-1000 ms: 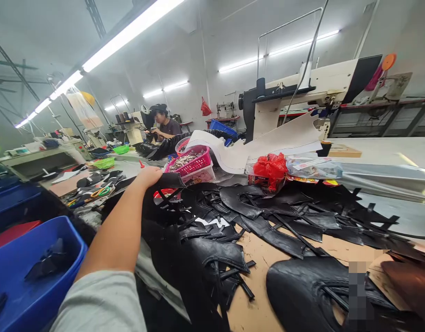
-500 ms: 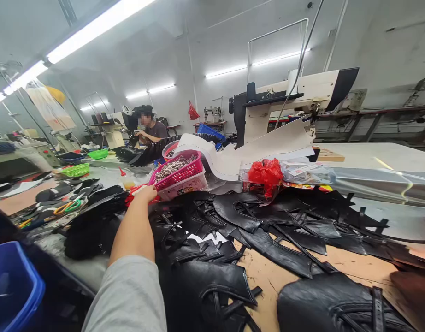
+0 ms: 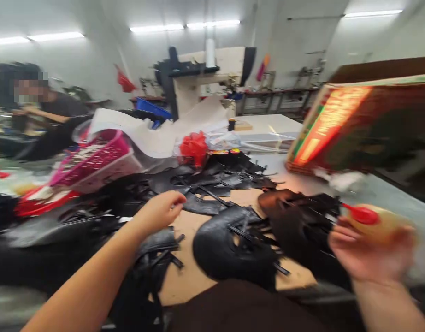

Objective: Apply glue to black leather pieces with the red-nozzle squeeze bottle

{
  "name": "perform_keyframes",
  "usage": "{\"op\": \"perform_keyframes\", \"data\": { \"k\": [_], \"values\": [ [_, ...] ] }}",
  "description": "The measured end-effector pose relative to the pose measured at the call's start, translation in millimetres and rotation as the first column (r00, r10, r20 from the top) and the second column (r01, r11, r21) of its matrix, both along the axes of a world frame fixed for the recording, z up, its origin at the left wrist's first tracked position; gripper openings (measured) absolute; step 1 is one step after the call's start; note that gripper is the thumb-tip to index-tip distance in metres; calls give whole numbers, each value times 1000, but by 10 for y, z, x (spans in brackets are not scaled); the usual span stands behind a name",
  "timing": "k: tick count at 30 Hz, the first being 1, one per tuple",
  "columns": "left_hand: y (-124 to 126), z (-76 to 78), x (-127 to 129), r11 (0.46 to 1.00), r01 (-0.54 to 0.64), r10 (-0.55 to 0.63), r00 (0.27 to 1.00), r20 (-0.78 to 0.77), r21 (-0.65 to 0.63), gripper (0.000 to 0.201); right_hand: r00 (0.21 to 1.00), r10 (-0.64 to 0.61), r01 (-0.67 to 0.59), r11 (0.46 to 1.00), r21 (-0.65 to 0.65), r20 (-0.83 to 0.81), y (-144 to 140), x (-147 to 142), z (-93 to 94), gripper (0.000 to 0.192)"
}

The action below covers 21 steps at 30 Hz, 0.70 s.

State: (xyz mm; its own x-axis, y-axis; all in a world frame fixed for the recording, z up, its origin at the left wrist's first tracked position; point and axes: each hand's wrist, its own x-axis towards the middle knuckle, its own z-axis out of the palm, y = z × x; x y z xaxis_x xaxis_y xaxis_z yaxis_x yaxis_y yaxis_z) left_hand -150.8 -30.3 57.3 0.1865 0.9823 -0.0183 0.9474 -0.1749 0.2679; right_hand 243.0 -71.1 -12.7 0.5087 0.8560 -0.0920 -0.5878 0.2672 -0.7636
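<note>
The big box at the right edge carries orange lettering on red, too blurred to read. The right hand has its fingers wrapped around a soft yellowish bottle with a red pointed cap, held low at the right above the tabletop. The left hand hovers over the middle of the tabletop, fingers loosely curled and holding nothing, just above a heap of black leather pieces with cut straps, glossy and curved. A pink plastic basket at the left holds small pale bits, too blurred to identify. Behind it lie white paper sheets and a red plastic bag.
</note>
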Motion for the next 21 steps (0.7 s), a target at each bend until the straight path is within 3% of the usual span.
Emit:
{"op": "perform_keyframes", "data": {
  "k": [1, 3, 4, 6, 9, 12, 14, 17, 21],
  "values": [
    [-90, -89, 326, 989, 137, -137, 991, 9, -48, 25, 996, 68, -69, 998, -1, -62, -45, 91, -3, 55],
    [-277, -270, 890, 916, 369, -375, 927, -11, -158, 22, 989, 92, -90, 996, 16, -113, -84, 207, -24, 62],
    [-357, -358, 1122, 875, 437, -452, 891, -28, -208, 21, 989, 107, -103, 994, 42, -103, -91, 244, -39, 61],
    [-468, -523, 1480, 849, 455, -495, 863, -101, -270, 27, 992, 115, -110, 990, 90, -52, -115, 297, -69, 59],
    [-518, -710, 1751, 875, 399, -456, 871, -186, -274, 45, 990, 139, -141, 982, 122, 25, -197, 366, -121, 53],
    [-502, -791, 1789, 894, 385, -421, 896, -138, -228, 42, 990, 123, -130, 984, 119, 66, -282, 410, -198, 46],
    [-481, -793, 1764, 906, 361, -374, 927, -18, -222, 28, 994, 68, -77, 991, 108, 89, -318, 402, -261, 45],
    [-436, -751, 1731, 914, 257, -183, 952, 246, -314, 11, 980, -19, -3, 994, 108, 197, -354, 328, -361, 51],
    [-383, -667, 1722, 900, 163, 89, 839, 537, -405, 25, 898, -104, 42, 988, 151, 428, -392, 194, -479, 58]
  ]
}}
